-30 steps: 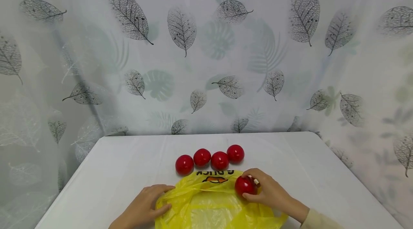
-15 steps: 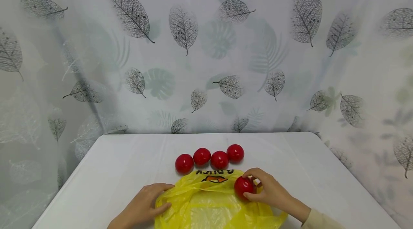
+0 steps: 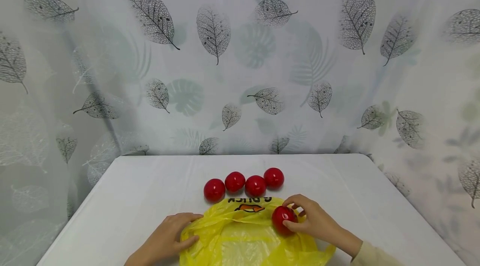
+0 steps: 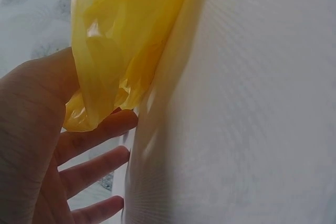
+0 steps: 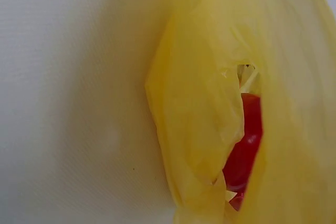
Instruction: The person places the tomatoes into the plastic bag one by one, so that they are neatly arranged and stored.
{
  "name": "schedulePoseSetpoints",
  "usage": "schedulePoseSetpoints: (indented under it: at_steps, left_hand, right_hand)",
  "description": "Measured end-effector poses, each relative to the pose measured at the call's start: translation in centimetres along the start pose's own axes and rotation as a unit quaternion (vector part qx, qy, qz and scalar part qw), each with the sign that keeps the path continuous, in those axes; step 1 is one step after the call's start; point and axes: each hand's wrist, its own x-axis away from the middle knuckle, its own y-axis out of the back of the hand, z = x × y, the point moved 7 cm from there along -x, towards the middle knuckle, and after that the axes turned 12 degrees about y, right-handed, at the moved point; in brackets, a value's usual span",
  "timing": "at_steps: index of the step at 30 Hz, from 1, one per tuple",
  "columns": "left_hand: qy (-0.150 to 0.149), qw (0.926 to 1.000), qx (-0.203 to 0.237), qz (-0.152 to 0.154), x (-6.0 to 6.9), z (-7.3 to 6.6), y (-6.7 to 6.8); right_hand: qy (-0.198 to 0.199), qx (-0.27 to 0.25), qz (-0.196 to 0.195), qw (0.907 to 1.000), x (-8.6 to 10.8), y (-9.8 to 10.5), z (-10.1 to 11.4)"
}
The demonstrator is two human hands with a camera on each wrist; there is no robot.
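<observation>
Here's the right hand (image 3: 318,222) gripping a red ball (image 3: 282,219) at the yellow bag (image 3: 208,232), bottom centre; left hand (image 3: 172,232), lower left, pinches its edge; four more balls (image 3: 255,186) above, mid-frame!

White table (image 3: 150,187); leaf-print curtain (image 3: 240,66) behind.

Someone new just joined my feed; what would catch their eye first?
Probably the bright yellow bag, spread at the near side of the white table with the left hand on its left edge. Next, the glossy red ball in the right hand at the bag's right side, and four more red balls just beyond the bag.
</observation>
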Motion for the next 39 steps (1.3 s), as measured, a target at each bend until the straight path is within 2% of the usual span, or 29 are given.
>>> schedulePoseSetpoints:
  at_steps: [6, 19, 35, 39]
  left_hand:
    - [0.005, 1.0, -0.002, -0.003, 0.0, 0.1, 0.0]
    - [0.003, 1.0, -0.003, -0.001, 0.1, 0.1, 0.0]
    - [-0.03, 0.9993, -0.008, -0.02, 0.1, -0.2, 0.5]
    - [-0.02, 0.9998, -0.001, -0.006, 0.1, -0.1, 0.0]
  right_hand:
    - [-0.009, 0.008, 0.003, 0.9999, -0.3, 0.5, 0.2]
    - [0.011, 0.03, -0.006, 0.9995, -1.2, 1.9, 1.2]
    - [0.072, 0.077, -0.051, 0.9931, -3.5, 4.4, 2.9]
    - [0.088, 0.083, -0.065, 0.9905, -3.9, 5.1, 3.3]
